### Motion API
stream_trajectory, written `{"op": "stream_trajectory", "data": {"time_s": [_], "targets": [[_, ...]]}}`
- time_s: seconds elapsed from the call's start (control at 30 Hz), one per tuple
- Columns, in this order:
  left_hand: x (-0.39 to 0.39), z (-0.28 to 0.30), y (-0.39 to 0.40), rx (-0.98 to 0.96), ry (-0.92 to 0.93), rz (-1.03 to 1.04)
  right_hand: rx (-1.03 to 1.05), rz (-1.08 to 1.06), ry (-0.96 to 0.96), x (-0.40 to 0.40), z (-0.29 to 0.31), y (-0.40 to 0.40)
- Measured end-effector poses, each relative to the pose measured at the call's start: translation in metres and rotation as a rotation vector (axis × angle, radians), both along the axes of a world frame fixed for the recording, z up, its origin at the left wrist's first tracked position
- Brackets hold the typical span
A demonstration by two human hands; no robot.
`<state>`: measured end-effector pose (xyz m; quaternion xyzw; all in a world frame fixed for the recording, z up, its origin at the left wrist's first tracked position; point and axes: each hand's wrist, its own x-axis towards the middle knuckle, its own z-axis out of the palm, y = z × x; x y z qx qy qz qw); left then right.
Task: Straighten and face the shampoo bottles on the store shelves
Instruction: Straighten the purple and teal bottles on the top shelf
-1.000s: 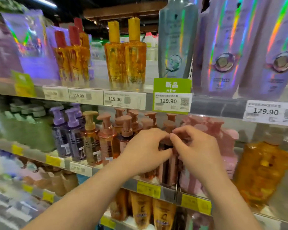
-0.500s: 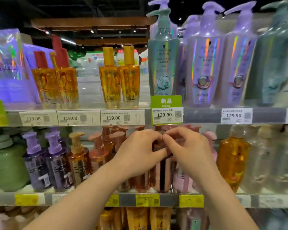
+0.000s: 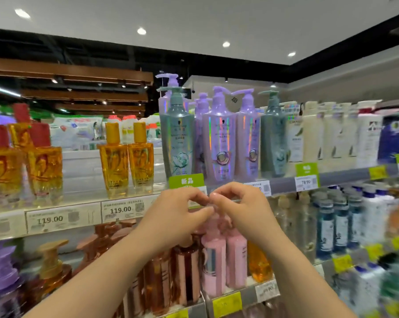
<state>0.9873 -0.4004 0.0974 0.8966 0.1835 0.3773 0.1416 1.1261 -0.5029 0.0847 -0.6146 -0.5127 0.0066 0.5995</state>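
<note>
My left hand [image 3: 178, 213] and my right hand [image 3: 243, 210] meet fingertip to fingertip in front of the middle shelf. Both pinch the pump head of a pink bottle [image 3: 213, 258], which stands upright at the shelf front; the pump itself is mostly hidden by my fingers. A second pink bottle [image 3: 236, 255] stands just right of it and a rose-gold bottle [image 3: 187, 271] just left. On the shelf above stand a teal pump bottle [image 3: 176, 138] and lilac pump bottles [image 3: 219, 143], labels facing out.
Amber oil bottles [image 3: 114, 164] line the upper shelf at left, above 119.00 price tags [image 3: 120, 211]. A green tag [image 3: 186, 181] sits just above my hands. Blue bottles [image 3: 326, 226] and white bottles [image 3: 368, 138] fill the right shelves. A purple pump bottle [image 3: 3, 271] stands lower left.
The view has tilted up and shifted right. My hands have moved right from the rose-gold bottle's pump to the pink bottle's pump, still pinched together.
</note>
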Motion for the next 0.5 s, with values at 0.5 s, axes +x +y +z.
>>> {"op": "stream_trajectory", "data": {"time_s": [0.5], "targets": [[0.072,0.147,0.045,0.23,-0.287,0.555,0.156,-0.304,-0.127,0.188,0.12,-0.001]]}}
